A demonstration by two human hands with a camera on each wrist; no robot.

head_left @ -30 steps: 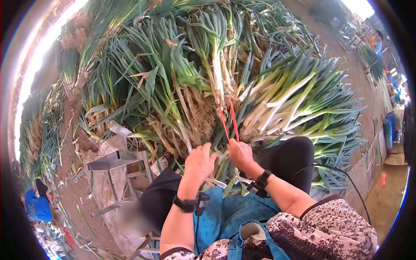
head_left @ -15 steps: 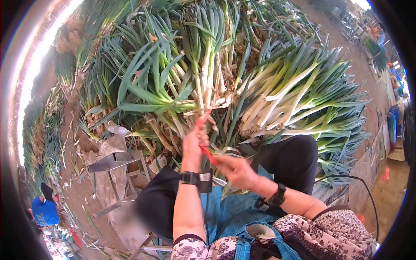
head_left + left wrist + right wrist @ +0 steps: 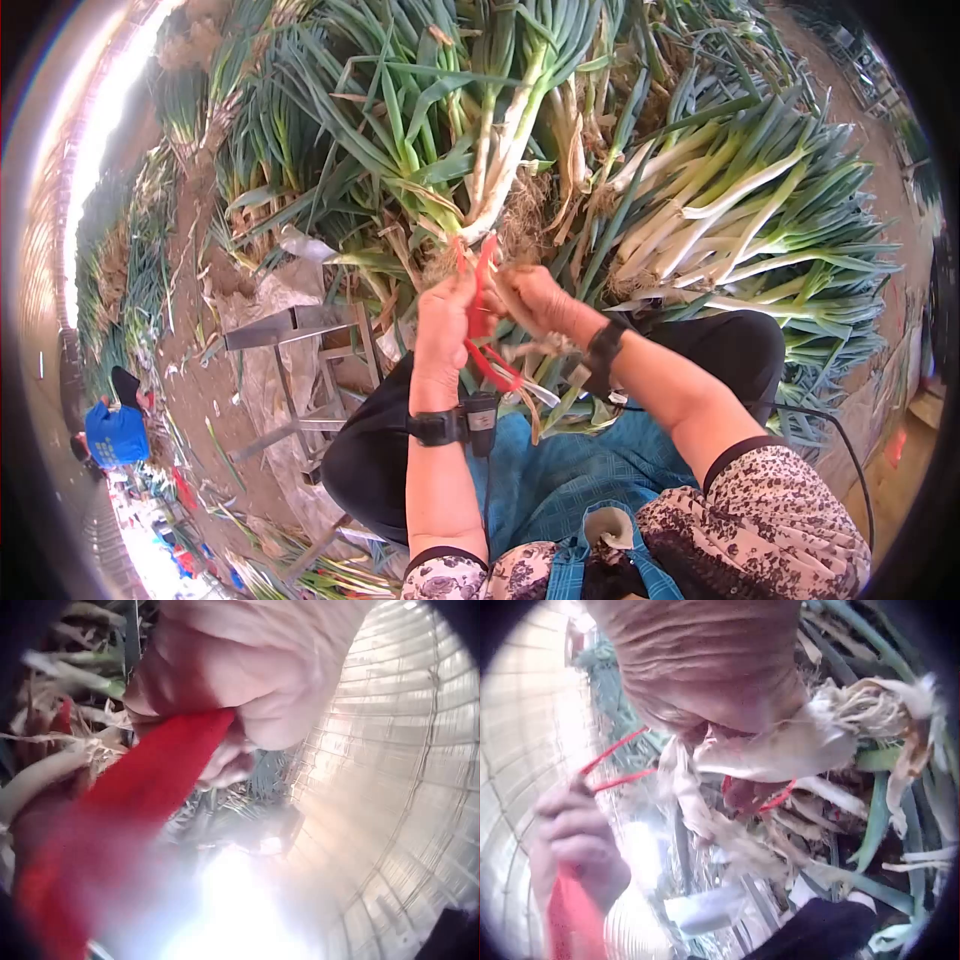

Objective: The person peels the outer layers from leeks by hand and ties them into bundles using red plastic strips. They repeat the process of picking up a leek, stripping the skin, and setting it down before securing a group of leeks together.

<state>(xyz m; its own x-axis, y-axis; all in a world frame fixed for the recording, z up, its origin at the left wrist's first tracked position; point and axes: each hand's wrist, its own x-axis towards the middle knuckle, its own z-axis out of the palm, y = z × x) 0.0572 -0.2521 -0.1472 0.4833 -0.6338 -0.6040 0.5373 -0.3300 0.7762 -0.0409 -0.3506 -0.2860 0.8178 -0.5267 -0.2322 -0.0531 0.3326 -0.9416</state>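
Observation:
In the head view my left hand (image 3: 445,320) grips a red strap (image 3: 480,312) just below the root ends of tall green onions (image 3: 510,150). A tail of the strap hangs in a loop beneath. The left wrist view shows the strap (image 3: 142,787) running out flat and wide from under the curled fingers. My right hand (image 3: 540,300), close beside the left, holds a pale onion stalk (image 3: 780,754) whose roots point back toward the wrist. Narrow red strands stretch between both hands in the right wrist view. The right fingertips are partly hidden behind the stalk.
Cleaned white-stemmed onions (image 3: 720,220) lie piled at the right, beside the knee. A metal stand (image 3: 300,325) is left of the legs. More onion bundles (image 3: 260,150) stand at the far left. A black cable (image 3: 840,430) trails from the right side.
Earlier both hands drew the strap from the stalk bases, the right hand lower. Now the right hand has risen beside the left and holds a stalk. The onions above have shifted.

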